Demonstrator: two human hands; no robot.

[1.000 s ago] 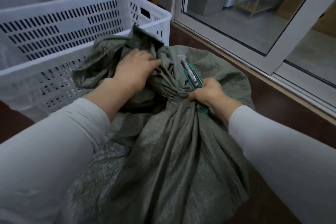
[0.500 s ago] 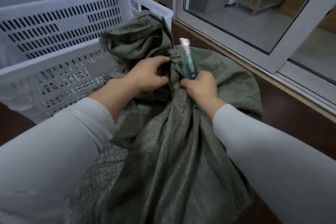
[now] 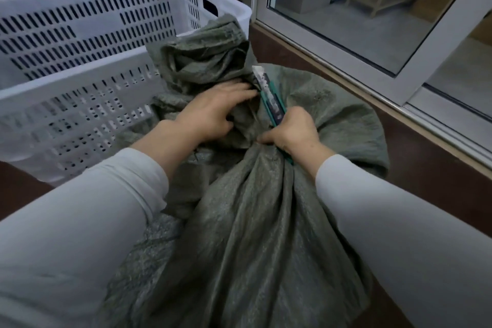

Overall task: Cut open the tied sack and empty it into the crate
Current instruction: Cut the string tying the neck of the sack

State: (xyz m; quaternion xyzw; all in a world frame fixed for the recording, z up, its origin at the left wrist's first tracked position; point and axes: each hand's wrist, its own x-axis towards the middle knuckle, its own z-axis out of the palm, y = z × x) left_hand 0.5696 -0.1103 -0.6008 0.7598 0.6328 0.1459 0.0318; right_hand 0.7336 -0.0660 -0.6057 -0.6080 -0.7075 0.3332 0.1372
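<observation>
- Since half a second ago the utility knife (image 3: 269, 97) has tipped from nearly upright to a slant, its blade end leaning up and to the left; the left hand (image 3: 213, 112) has flattened out from a tighter pinch, and the bunched top of the sack has sagged a little
- The white slotted crate (image 3: 87, 61) stands at the left on the dark floor (image 3: 426, 168); its near wall is touched by the sack's folds; what lies inside it cannot be told
- The left hand, in a pale long sleeve (image 3: 80, 221), presses on the gathered cloth just below the loose top; its fingers are bent and partly spread, gripping folds of the sack rather than closed into a fist
- The grey-green woven sack (image 3: 239, 234) fills the middle, its neck pinched together between the two hands and its loose mouth flopping against the crate's corner
- The knife has a green body; its pale blade tip lies against the neck beside the left fingertips
- The right hand (image 3: 292, 133) is closed around the knife handle, thumb pointing left onto the neck
- A sliding glass door (image 3: 346, 42) in a pale frame runs along the right
</observation>
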